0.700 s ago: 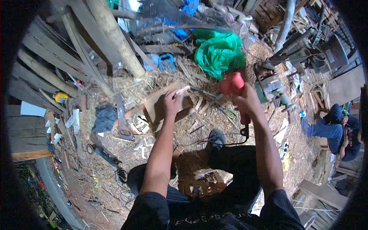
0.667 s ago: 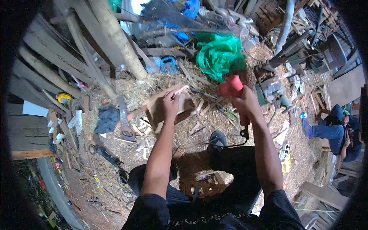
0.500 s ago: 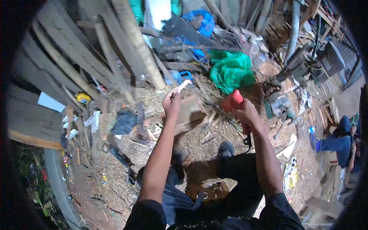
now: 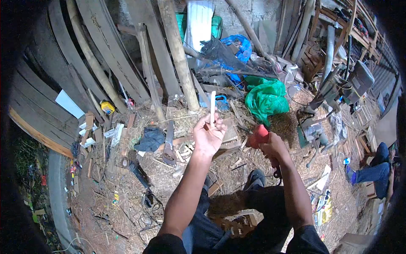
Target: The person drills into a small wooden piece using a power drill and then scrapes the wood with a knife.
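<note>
Pale strip [image 4: 212,108]: upright, left of the green bag [image 4: 267,99], in the left hand [image 4: 208,136], fingers loosely curled; exact pinch, I cannot tell. Red tool [image 4: 259,136]: nearer me than the bag, right hand's [image 4: 275,147] fingers wrapped round it. Stage, by my judgement: holding both apart; contact would need a firmer strip grip.

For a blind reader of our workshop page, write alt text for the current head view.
A person's left hand holds up a thin strip of pale wood while the right hand grips a red power tool, above ground littered with shavings, a handsaw and a green plastic sheet.
</note>
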Demonstrator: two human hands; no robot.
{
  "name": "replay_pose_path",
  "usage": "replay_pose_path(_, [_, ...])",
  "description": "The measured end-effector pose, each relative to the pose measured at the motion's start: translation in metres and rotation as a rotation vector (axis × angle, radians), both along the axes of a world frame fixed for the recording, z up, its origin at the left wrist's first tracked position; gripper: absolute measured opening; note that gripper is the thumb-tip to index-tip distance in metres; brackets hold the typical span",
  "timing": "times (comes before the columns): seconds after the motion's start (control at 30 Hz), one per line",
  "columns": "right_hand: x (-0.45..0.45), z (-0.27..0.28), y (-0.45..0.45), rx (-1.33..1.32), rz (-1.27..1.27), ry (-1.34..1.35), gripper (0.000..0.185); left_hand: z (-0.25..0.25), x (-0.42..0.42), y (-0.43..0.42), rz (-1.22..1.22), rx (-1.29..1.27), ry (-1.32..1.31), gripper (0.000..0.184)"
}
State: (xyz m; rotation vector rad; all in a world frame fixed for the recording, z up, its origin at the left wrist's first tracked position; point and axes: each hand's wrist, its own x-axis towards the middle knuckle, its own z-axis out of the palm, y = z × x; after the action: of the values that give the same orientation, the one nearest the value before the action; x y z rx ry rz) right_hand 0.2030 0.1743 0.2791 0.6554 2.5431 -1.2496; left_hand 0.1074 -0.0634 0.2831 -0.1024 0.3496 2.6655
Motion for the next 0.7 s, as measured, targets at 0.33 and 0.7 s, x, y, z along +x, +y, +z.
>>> replay_pose_path(0.33, [0.001, 0.008, -0.012, 0.103, 0.055, 0.131, 0.038, 0.01, 0.031, -0.01, 0.035, 0.114, -0.019, 0.03])
replay_pose_path(0.7, [-0.001, 0.0, -0.016, 0.099, 0.099, 0.054, 0.035, 0.011, 0.035, -0.012, 0.028, 0.108, 0.019, 0.029])
